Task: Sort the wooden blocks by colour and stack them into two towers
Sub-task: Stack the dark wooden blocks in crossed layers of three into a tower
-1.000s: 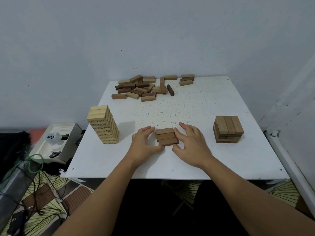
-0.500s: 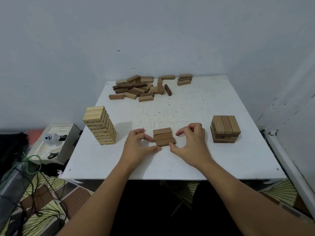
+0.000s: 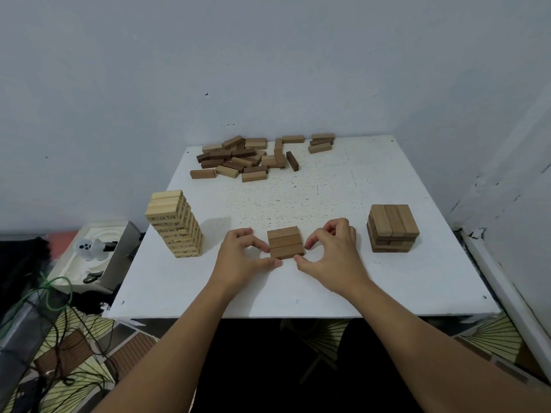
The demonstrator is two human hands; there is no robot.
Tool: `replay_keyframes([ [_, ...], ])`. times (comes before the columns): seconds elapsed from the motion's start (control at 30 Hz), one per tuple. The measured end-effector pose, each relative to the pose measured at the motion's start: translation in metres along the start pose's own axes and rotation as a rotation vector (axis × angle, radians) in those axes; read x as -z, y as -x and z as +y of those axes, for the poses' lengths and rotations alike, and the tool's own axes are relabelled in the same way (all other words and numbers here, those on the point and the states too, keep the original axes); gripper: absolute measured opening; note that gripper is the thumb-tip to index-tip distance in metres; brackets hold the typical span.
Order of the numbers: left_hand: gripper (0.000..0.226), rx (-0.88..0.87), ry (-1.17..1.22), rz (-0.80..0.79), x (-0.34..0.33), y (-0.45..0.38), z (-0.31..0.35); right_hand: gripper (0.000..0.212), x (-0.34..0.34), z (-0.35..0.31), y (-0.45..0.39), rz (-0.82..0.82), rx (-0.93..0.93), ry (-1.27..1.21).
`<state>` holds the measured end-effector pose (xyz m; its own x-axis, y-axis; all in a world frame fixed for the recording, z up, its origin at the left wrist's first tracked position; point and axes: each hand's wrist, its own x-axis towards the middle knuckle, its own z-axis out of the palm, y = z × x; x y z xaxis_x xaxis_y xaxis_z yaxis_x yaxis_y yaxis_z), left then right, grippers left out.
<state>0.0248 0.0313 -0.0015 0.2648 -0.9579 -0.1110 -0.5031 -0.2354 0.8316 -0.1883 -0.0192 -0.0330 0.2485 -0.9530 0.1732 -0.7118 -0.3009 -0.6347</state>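
Between curled left hand point(image 3: 241, 257) and right hand point(image 3: 334, 254), fingers pinching three smooth brown rectangular blocks point(image 3: 285, 242).

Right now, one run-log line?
left hand: pinching three-block row | right hand: pinching same row | pale tower: standing | brown stack: short

A white, speckled bench point(image 3: 313, 204) is carrying everything. A loose heap of mixed brown blocks point(image 3: 256, 158) is lying along its far edge. A tall pale tower point(image 3: 175, 223) is standing at its left side, and a short brown stack point(image 3: 393, 228) is sitting at the right. Three brown blocks point(image 3: 285, 242) are lying side by side near the front, between two hands resting on the bench.
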Motion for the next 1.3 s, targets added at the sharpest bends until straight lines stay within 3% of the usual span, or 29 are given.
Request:
replay_keyframes([
  [0.4, 0.029, 0.01, 0.028, 0.044, -0.006, -0.002, 0.003, 0.027, 0.002, -0.001, 0.001, -0.003, -0.001, -0.032],
  [0.57, 0.03, 0.002, 0.006, 0.048, -0.006, -0.001, 0.005, 0.036, 0.002, 0.0, 0.0, 0.0, -0.005, -0.016],
  [0.7, 0.06, -0.019, -0.067, 0.011, -0.001, -0.008, 0.007, 0.06, 0.01, -0.003, -0.004, -0.096, -0.048, -0.038],
  [0.87, 0.1, 0.025, -0.179, -0.169, 0.008, -0.03, 0.015, 0.083, 0.025, -0.009, -0.017, -0.276, -0.108, -0.007],
  [1.1, 0.09, 0.027, -0.135, -0.178, 0.007, -0.033, 0.002, 0.068, 0.011, -0.004, 0.001, -0.189, -0.031, 0.149],
  [1.3, 0.089, 0.02, -0.127, -0.188, 0.007, -0.033, 0.002, 0.061, 0.009, -0.004, -0.001, -0.208, -0.002, 0.19],
])
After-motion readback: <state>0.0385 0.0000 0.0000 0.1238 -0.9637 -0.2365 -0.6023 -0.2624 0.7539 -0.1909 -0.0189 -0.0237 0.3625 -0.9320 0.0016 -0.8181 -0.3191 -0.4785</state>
